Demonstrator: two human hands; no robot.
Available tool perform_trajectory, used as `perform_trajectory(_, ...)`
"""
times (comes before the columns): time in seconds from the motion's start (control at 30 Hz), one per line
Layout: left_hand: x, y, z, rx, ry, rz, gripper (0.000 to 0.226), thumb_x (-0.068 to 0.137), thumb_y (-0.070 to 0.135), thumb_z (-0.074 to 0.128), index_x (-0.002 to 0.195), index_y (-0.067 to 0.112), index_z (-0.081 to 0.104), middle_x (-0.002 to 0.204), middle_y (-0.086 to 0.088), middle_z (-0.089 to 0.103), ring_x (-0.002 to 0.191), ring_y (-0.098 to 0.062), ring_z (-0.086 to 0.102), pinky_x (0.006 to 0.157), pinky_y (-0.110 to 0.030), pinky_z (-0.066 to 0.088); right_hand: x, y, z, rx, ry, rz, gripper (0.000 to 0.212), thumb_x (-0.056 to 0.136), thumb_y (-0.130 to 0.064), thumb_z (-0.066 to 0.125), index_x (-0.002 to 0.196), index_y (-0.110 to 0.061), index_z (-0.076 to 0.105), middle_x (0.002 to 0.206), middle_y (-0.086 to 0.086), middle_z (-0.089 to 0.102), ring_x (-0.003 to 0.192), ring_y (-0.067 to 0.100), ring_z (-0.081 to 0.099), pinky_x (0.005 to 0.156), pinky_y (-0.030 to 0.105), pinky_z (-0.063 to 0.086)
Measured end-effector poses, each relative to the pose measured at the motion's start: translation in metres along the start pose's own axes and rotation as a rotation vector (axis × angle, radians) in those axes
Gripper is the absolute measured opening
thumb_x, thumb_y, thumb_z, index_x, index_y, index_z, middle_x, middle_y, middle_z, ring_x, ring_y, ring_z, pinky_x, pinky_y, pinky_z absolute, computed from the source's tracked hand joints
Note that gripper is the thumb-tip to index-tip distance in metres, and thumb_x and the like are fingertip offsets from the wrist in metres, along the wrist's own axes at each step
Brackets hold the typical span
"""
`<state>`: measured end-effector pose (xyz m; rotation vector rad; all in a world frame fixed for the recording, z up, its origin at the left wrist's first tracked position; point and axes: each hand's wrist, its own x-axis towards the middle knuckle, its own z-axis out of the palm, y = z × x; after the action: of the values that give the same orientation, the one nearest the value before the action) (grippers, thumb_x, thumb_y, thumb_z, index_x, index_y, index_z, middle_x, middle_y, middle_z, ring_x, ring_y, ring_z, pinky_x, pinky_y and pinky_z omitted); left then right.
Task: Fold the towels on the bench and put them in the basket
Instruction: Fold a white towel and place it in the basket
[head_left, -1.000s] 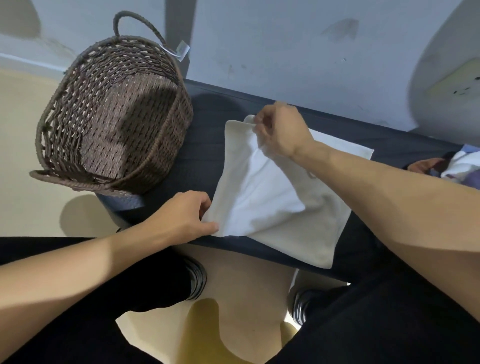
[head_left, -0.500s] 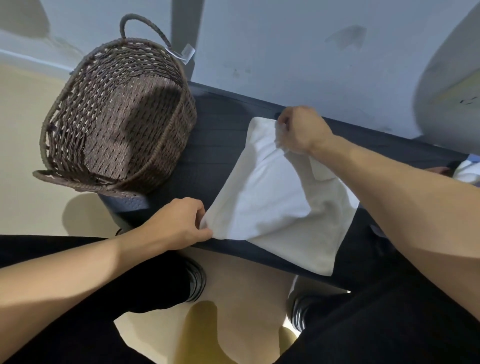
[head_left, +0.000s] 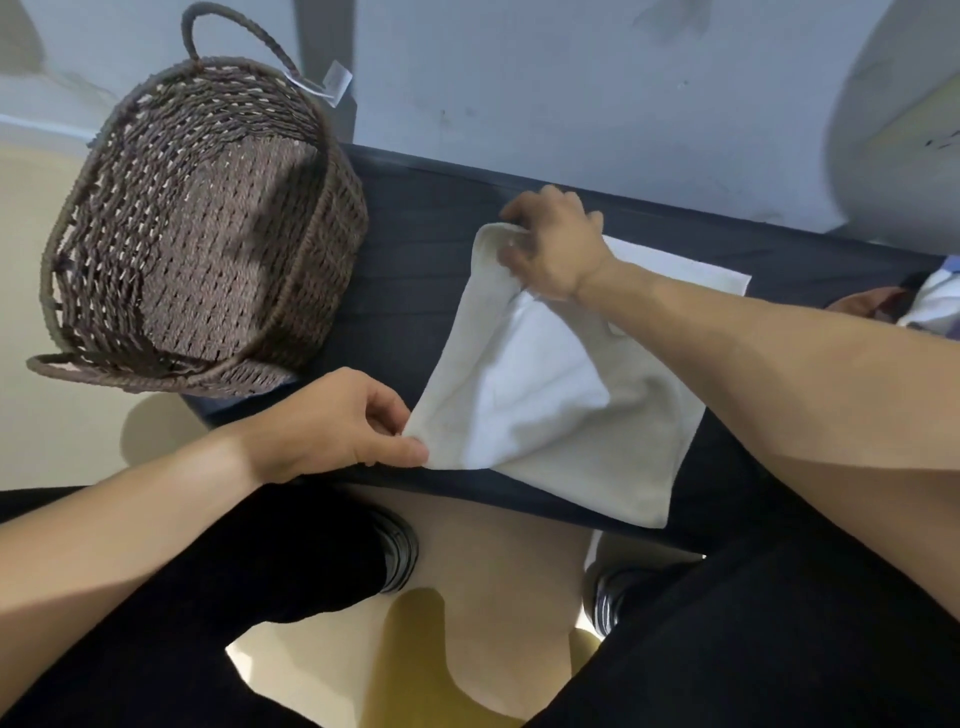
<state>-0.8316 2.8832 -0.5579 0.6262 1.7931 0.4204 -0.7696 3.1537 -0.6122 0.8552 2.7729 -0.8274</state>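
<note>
Towel (head_left: 550, 395) on bench (head_left: 415, 291), right of basket (head_left: 208, 234).

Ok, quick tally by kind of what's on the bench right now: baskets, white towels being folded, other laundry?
Woven basket: 1
White towel, gripped by the left hand and the right hand: 1
Pile of other laundry at the far right, cut off by the frame: 1, pieces uncountable
Total: 3

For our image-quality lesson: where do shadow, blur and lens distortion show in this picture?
Head view: shadow darkens part of the basket interior; the right hand gripping the towel is slightly motion-blurred; wide-angle distortion bends the bench edge and stretches the forearms.
</note>
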Motion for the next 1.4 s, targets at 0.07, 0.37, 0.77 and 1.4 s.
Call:
perform_trajectory(0.07, 0.001, -0.001, -0.001, 0.036, 0.020, -0.010, 0.013, 0.073, 0.038, 0.084, 0.075, 0.026, 0.078, 0.071, 0.004, 0.075, 0.059, -0.005, 0.065, 0.055, -0.013, 0.048, -0.002, -0.006, -0.001, 0.091, 0.074, 0.018, 0.021, 0.085, -0.017, 0.053, 0.100, -0.022, 0.067, 0.109, 0.003, 0.064, 0.111, 0.027, 0.052, 0.081, 0.033, 0.027)
perform_trajectory(0.37, 0.013, -0.008, 0.008, -0.049, 0.108, -0.106, 0.029, 0.080, 0.047, 0.074, 0.073, 0.019, 0.077, 0.072, 0.005, 0.075, 0.068, -0.009, 0.071, 0.071, -0.029, 0.057, 0.008, -0.017, -0.027, 0.297, 0.078, 0.104, 0.014, 0.090, -0.021, 0.054, 0.100, -0.015, 0.062, 0.099, 0.004, 0.071, 0.100, 0.026, 0.063, 0.099, 0.045, 0.046)
perform_trajectory(0.77, 0.020, -0.015, 0.010, -0.401, 0.261, -0.222, 0.032, 0.072, 0.013, 0.085, 0.098, 0.015, 0.068, 0.084, -0.006, 0.073, 0.063, -0.014, 0.059, 0.055, -0.025, 0.044, 0.028, -0.005, -0.001, 0.280, 0.055, 0.235, 0.031, 0.096, -0.043, 0.047, 0.075, -0.022, 0.054, 0.073, 0.002, 0.068, 0.078, 0.027, 0.065, 0.105, 0.045, 0.042)
perform_trajectory(1.4, 0.018, -0.007, 0.003, -0.591, 0.254, -0.220, 0.009, 0.090, 0.008, 0.067, 0.082, 0.010, 0.062, 0.059, -0.007, 0.059, 0.040, -0.012, 0.049, 0.038, -0.022, 0.037, 0.022, 0.008, 0.005, 0.409, 0.141, 0.141, 0.037, 0.097, -0.039, 0.048, 0.081, -0.007, 0.059, 0.069, 0.002, 0.064, 0.074, 0.019, 0.060, 0.106, 0.048, 0.041)
